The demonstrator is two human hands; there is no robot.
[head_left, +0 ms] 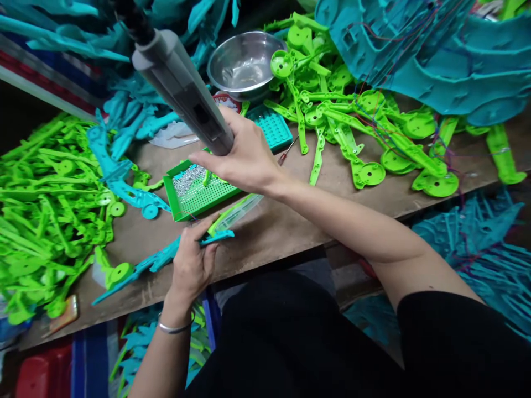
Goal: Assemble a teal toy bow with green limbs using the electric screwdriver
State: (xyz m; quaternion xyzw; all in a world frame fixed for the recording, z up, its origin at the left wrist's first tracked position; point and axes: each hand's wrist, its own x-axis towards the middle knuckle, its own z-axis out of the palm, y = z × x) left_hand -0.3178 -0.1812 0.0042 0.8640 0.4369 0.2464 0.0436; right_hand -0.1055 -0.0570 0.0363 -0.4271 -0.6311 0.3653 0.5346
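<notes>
My right hand [249, 157] is closed round the lower end of a grey electric screwdriver [182, 88] with a black cord at its top. The tool's tip is hidden behind the hand. Below it, my left hand [193, 257] grips a long teal plastic part [161, 255] near the table's front edge. A lime green piece with a clear section [236, 214] lies along the teal part, just beyond my left fingers. Behind both hands sits a green perforated tray [203, 207] with many small silvery screws [191, 182] in it.
Lime green parts [37, 221] are heaped on the left, and more green parts [332, 116] lie at the right. A steel bowl [244, 63] stands at the back beside a teal tray [271, 127]. Large teal panels with thin wires [431, 61] fill the back right.
</notes>
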